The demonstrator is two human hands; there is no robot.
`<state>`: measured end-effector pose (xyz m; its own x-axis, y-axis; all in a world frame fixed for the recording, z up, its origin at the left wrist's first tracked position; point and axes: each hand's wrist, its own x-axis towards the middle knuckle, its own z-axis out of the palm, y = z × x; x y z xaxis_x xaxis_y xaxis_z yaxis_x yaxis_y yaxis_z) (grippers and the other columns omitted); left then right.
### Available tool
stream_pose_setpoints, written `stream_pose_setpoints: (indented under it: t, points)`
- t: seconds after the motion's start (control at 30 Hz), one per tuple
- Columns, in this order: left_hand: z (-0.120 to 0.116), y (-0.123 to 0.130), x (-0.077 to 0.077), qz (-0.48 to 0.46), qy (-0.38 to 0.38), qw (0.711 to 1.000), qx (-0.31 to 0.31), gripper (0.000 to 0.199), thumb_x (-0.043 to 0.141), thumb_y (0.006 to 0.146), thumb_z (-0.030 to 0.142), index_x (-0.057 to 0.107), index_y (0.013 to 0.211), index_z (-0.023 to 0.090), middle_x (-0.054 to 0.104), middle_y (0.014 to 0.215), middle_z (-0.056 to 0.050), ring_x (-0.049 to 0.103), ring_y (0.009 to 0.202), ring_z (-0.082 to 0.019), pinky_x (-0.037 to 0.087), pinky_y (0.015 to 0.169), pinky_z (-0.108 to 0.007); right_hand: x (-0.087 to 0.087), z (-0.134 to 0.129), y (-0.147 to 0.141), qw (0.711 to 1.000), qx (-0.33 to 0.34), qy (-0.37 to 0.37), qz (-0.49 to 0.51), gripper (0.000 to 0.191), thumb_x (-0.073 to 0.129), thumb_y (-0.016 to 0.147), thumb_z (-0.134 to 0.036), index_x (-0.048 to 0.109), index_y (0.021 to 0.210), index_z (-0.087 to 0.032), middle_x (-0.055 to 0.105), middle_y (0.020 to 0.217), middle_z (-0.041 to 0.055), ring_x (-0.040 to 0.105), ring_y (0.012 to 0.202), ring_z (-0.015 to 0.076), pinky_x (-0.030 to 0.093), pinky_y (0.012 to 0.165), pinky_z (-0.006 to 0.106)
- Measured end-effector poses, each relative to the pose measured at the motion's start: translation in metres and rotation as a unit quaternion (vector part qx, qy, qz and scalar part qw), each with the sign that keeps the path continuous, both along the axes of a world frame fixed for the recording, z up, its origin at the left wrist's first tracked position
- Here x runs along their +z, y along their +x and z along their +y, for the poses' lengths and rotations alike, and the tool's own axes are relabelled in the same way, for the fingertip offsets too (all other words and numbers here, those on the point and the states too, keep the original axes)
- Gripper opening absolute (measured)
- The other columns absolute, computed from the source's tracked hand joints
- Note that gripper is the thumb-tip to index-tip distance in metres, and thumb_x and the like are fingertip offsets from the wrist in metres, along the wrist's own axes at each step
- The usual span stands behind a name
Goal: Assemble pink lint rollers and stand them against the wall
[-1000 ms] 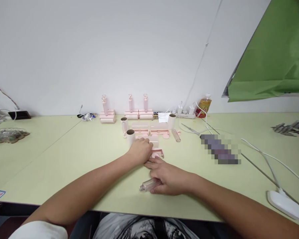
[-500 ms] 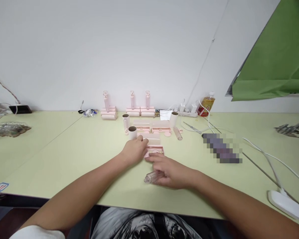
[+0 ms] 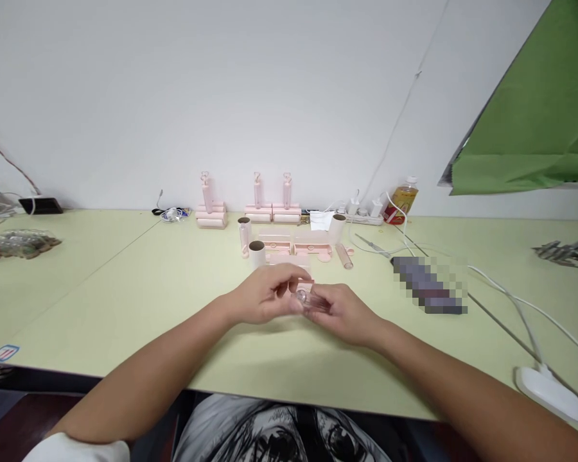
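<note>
Before the white roll (image 3: 257, 258), the right hand (image 3: 347, 314) gripped a clear tube (image 3: 314, 301), likely steadying its tip for the curled left hand (image 3: 259, 296), whose hold I couldn't tell!

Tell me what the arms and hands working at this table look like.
They are a person's, not a machine's. The left hand and right hand are bare, with no gloves, rings or watch to be seen. A white sleeve shows on the left arm; no sleeve shows on the right arm.
</note>
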<state>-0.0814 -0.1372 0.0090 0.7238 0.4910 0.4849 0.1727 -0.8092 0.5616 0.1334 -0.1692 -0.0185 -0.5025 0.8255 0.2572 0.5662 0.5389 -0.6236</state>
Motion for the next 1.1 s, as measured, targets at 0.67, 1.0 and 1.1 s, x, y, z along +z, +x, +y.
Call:
stream_pose_setpoints:
  t: [0.67,1.0,1.1]
  points:
    - [0.006,-0.001,0.0,0.234,0.141,0.948,0.16,0.03,0.052,0.089,0.042,0.063,0.103,0.018,0.066,0.087,-0.007,0.062,0.081,-0.021,0.043,0.067,-0.029,0.003,0.017,0.011,0.871,-0.005,-0.348,0.347,0.032,0.072,0.075,-0.04,0.054,0.093,-0.019,0.062,0.059,-0.0039,0.045,0.039,0.0063,0.033,0.037,0.018]
    - [-0.016,0.019,-0.011,0.219,0.134,0.958,0.127,0.031,0.04,0.093,0.041,0.056,0.107,0.018,0.064,0.09,-0.006,0.06,0.077,-0.02,0.043,0.065,-0.029,0.006,0.006,0.005,0.878,0.046,-0.325,0.349,0.028,0.07,0.078,-0.038,0.05,0.086,-0.02,0.063,0.054,-0.004,0.046,0.038,0.0067,0.036,0.039,0.018]
    - [-0.016,0.018,-0.011,0.199,0.114,0.964,0.133,0.029,0.041,0.093,0.041,0.056,0.104,0.019,0.065,0.09,-0.005,0.061,0.077,-0.02,0.042,0.064,-0.029,0.008,0.005,0.004,0.87,0.059,-0.318,0.372,0.025,0.07,0.078,-0.035,0.051,0.082,-0.019,0.062,0.052,-0.0041,0.047,0.038,0.0069,0.038,0.04,0.019]
